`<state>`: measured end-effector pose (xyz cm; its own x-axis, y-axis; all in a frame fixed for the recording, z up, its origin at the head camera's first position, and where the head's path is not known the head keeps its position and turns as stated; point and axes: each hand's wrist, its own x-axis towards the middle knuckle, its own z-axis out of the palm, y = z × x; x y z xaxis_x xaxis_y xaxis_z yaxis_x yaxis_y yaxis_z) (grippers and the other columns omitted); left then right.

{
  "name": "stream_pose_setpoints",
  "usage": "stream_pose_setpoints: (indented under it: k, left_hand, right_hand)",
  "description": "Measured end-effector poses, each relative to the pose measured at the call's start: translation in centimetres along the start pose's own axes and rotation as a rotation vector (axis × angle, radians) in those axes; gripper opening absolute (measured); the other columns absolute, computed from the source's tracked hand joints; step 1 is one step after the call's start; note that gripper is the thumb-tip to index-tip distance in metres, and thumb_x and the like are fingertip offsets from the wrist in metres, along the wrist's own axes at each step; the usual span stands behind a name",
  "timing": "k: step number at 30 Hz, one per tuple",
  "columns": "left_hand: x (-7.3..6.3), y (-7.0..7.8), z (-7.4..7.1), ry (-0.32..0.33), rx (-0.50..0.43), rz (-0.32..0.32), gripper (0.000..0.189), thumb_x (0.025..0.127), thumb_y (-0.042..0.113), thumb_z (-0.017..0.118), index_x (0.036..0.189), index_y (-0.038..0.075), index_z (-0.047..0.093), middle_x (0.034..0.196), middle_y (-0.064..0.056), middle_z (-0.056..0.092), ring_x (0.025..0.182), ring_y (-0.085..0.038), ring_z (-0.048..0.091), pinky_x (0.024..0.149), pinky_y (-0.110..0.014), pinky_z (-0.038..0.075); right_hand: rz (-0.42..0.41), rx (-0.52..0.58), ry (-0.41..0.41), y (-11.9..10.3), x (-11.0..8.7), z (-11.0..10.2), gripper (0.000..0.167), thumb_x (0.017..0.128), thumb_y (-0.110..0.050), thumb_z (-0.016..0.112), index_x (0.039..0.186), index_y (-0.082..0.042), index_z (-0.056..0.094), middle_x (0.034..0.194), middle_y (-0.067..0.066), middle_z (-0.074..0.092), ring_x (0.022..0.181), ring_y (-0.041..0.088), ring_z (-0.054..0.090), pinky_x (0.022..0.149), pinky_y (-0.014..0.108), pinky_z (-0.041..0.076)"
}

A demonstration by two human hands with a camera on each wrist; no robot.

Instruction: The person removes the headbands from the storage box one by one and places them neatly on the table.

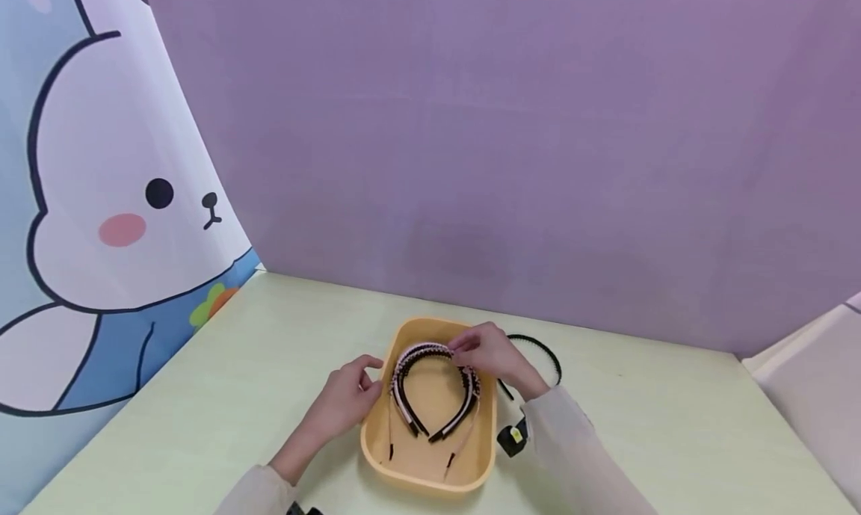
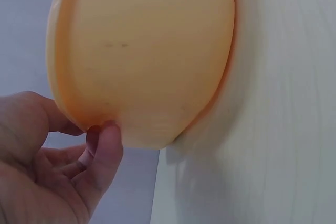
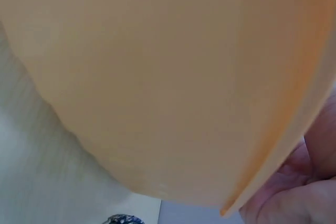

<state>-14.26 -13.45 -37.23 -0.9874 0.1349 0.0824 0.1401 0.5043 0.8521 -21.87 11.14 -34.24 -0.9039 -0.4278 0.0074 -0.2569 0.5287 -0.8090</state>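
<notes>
A light orange plastic basin (image 1: 430,487) lies on the table with several headbands (image 1: 403,380) nested inside, some black, some pale pink with beaded or ruffled trim. My left hand (image 1: 347,397) grips the basin's left rim. In the left wrist view, the left thumb and fingers (image 2: 107,145) pinch that rim from outside and above. My right hand (image 1: 494,352) reaches over the right rim, its thumb and fingertips at the top of the headband arcs, pinching one. The right wrist view shows mostly the basin's outer wall (image 3: 147,87), with part of the right hand beyond the rim.
A thin black toothed headband (image 1: 548,350) lies on the table right of the basin, partly behind the right wrist. A small black item with a yellow label (image 1: 513,436) sits by the right sleeve. A purple cloth wall (image 1: 504,164) stands behind the table (image 1: 673,425).
</notes>
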Motion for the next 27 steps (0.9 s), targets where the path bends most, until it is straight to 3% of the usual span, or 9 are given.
stream_pose_setpoints:
  k: [6,16,23,27]
  left_hand:
    - [0.0,0.2,0.0,0.025,0.019,0.0,0.031,0.089,0.004,0.058,0.118,-0.004,0.059,0.062,-0.001,0.053,0.045,-0.011,0.047,0.039,-0.02,0.035]
    - [-0.2,-0.2,0.1,0.034,0.024,-0.008,0.03,0.087,0.003,0.058,0.116,-0.005,0.06,0.061,-0.001,0.052,0.046,-0.01,0.046,0.04,-0.021,0.036]
    - [0.1,-0.2,0.2,-0.005,0.016,0.018,0.031,0.089,0.004,0.057,0.118,-0.005,0.057,0.061,-0.002,0.053,0.044,-0.011,0.048,0.039,-0.021,0.036]
    - [0.0,-0.1,0.3,0.004,0.024,-0.001,0.03,0.089,0.004,0.057,0.118,-0.005,0.058,0.061,-0.002,0.053,0.044,-0.011,0.048,0.039,-0.021,0.035]
  right_hand:
    - [0.002,0.08,-0.003,0.0,-0.1,-0.2,0.023,0.084,0.0,0.065,0.104,0.011,0.067,0.093,0.026,0.069,0.078,0.035,0.066,0.068,0.04,0.057]
    - [0.008,0.178,-0.064,1.6,0.4,-0.3,0.025,0.085,-0.002,0.066,0.108,0.009,0.067,0.093,0.021,0.07,0.08,0.03,0.067,0.072,0.039,0.057]
    - [0.022,0.218,-0.053,2.0,0.3,-0.8,0.025,0.085,0.0,0.065,0.109,0.009,0.066,0.095,0.023,0.069,0.075,0.017,0.066,0.069,0.029,0.056]
    - [0.028,0.242,-0.063,2.2,0.3,-1.0,0.027,0.086,-0.001,0.065,0.11,0.01,0.065,0.093,0.02,0.069,0.074,0.013,0.065,0.069,0.028,0.056]
